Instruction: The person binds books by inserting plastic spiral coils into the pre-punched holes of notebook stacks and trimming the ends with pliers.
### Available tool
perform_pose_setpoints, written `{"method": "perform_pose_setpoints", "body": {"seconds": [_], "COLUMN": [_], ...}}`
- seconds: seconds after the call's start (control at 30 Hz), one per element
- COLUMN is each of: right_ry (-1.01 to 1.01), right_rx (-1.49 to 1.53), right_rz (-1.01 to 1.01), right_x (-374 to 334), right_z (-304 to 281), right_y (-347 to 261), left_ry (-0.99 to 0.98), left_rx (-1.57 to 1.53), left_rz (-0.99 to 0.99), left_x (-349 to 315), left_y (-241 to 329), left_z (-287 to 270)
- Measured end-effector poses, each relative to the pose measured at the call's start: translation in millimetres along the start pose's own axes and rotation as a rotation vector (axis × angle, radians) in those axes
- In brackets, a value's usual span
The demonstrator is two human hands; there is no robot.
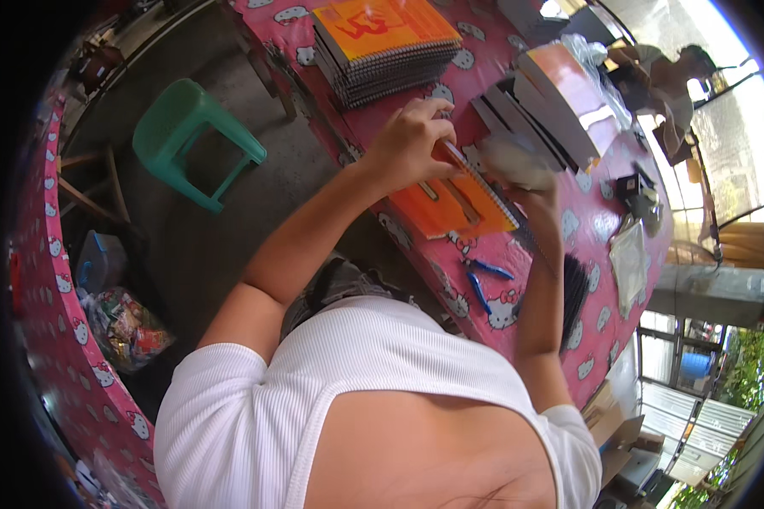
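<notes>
An orange spiral-bound notebook (450, 208) lies at the near edge of the pink patterned table, its light coil running along the right side. My left hand (407, 140) grips its far end, with the thumb on the cover and the fingers curled over the edge. Close to the coil is my right hand (522, 170), smeared by motion; its fingers cannot be made out, nor whether they hold anything. Blue-handled pliers (490, 276) lie spread on the table just nearer than the notebook. A bundle of black coils (575, 301) shows partly behind my right forearm.
Beyond my left hand is a tall stack of orange spiral notebooks (382, 55). Piles of unbound books (560, 110) stand at the far right, near a clear plastic bag (590, 55). A green stool (191, 136) stands left on the floor. Another person (675, 93) is at the far right.
</notes>
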State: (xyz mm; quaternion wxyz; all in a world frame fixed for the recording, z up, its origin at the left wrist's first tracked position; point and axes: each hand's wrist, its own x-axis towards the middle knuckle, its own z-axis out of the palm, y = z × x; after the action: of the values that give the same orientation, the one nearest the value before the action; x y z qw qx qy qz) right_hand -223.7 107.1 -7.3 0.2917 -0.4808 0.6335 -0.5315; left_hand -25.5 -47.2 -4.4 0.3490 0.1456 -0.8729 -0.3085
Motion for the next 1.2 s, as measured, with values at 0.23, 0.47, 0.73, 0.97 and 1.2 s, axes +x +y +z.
{"method": "perform_pose_setpoints", "body": {"seconds": [0.23, 0.47, 0.73, 0.97, 1.2], "right_ry": [-0.037, -0.046, -0.29, 0.144, 0.196], "right_rx": [0.239, 0.289, 0.256, -1.034, -0.935], "right_rz": [0.038, 0.163, -0.081, -0.035, -0.014], "right_x": [19.1, 39.2, 59.1, 2.8, -135.8], "right_z": [17.2, 16.8, 30.6, 10.5, 18.0], "right_y": [-17.6, 1.5, -7.6, 40.2, 28.4], "left_ry": [0.12, 0.178, 0.212, 0.061, 0.34], "left_rx": [-0.09, -0.353, -0.815, -1.02, -0.585], "left_rz": [0.0, -0.273, -0.31, -0.41, 0.296], "left_x": [4.1, -2.1, -19.3, -4.9, 39.5], "left_y": [-15.7, -23.2, -44.6, -53.7, 48.5], "left_z": [-7.7, -9.2, -7.4, -10.5, -75.9]}}
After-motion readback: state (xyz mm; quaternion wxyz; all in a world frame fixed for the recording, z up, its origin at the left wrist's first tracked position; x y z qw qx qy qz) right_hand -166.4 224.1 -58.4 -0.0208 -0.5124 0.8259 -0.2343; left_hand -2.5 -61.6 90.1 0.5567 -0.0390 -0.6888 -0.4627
